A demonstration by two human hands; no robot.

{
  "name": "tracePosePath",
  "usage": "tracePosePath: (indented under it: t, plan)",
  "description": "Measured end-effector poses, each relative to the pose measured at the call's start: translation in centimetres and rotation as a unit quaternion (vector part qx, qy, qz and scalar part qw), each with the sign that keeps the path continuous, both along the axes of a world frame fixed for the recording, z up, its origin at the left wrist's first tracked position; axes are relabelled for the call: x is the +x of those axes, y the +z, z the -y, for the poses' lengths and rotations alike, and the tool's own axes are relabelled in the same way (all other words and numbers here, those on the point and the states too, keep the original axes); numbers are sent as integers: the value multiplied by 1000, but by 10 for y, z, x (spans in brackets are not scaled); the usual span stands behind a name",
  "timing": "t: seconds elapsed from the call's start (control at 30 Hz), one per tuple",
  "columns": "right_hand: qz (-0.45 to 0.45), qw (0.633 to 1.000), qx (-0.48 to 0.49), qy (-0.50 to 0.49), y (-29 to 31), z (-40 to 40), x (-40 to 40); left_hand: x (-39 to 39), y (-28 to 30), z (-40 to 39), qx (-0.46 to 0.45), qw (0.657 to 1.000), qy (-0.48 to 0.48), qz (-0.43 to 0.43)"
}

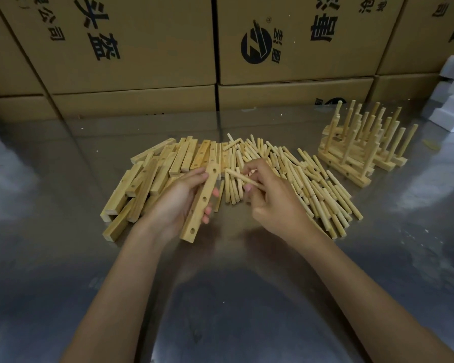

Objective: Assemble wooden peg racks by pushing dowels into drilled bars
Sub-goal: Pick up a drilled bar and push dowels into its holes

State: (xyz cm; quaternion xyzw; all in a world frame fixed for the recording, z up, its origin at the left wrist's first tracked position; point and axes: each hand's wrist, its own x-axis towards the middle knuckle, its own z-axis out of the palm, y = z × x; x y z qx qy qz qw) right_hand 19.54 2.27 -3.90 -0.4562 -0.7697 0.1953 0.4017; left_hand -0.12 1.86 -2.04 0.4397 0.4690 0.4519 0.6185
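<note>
Bar in hand: a drilled wooden bar [201,203] is held above the table [233,297], its three holes facing up and all still without pegs.
Left hand: the left hand [178,205] grips the bar from beneath, fingers wrapped around its far edge.
Dowel in hand: one dowel [243,177] lies roughly level, its free end pointing toward the top of the bar but not yet touching it.
Right hand: the right hand [270,197] pinches the dowel between thumb and fingertips.
Dowel supply: a large loose pile of dowels [312,179] lies just beyond and right of the hands.
Bar supply: a heap of undrilled-looking and drilled bars [152,174] lies to the left, touching the dowel pile at its middle.
Finished work: a stack of finished racks [362,145], pegs upright, stands at far right.
Progress: several racks are done; this bar needs all its pegs, and most of the stock remains unused.
Background: cardboard boxes [286,43] line the rear.
</note>
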Motion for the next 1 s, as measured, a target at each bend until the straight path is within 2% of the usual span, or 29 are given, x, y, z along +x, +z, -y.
tracePosePath:
  t: [0.13,0.27,0.5,0.67,0.77,0.9,1.0]
  plan:
    - [57,995,64,-45,2,2,0,7,2,3,29,998,-45,24]
    - [83,989,99,-74,7,5,1,9,2,3,54,997,-46,19]
    - [142,975,150,-78,14,11,1,13,1,8,104,991,-38,-72]
    - [166,972,144,-81,17,9,5,15,-3,8,127,984,-47,-115]
    - [125,984,94,-85,13,7,4,16,-7,8,138,981,-44,-127]
    - [-19,997,-9,-70,10,6,1,18,-10,6,151,977,-42,-147]
    - [-78,992,-84,-43,11,6,-1,18,-11,6,148,975,-47,-160]
